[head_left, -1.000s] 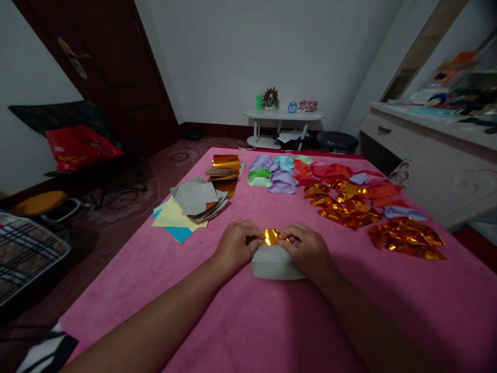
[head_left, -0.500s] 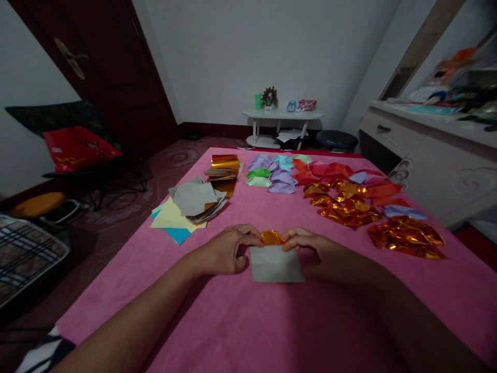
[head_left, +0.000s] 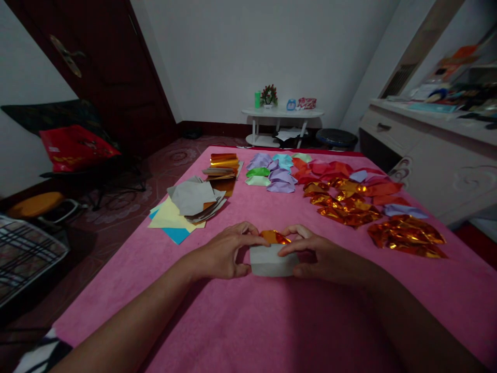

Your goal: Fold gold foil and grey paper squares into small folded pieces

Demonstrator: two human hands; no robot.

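Currently, a folded sheet (head_left: 267, 260) is held low and central, at the near part of the pink cloth (head_left: 233, 321). A matte grey back is shown toward the camera, shaped as a wide, short rectangle; a faint horizontal crease is seen across it, and the lower edge is slightly bowed. Above the top edge, a shiny gold foil part (head_left: 274, 237) is exposed, orange-gold, with a bright highlight toward its right end.

The sheet is gripped at both ends. Left end: clamped by the left hand (head_left: 225, 254), index finger laid along the top edge, thumb at the lower corner. Right end: clamped by the right hand (head_left: 320, 259), index finger pressed on the grey face, thumb near the lower right corner. The hands are kept apart, sheet between them.

Further out, grey-backed sheets (head_left: 192, 197) are piled at left, over yellow paper (head_left: 166, 216) and blue paper (head_left: 176, 234). At right, crumpled gold pieces (head_left: 406, 237) are laid out, red pieces (head_left: 334, 170) behind.
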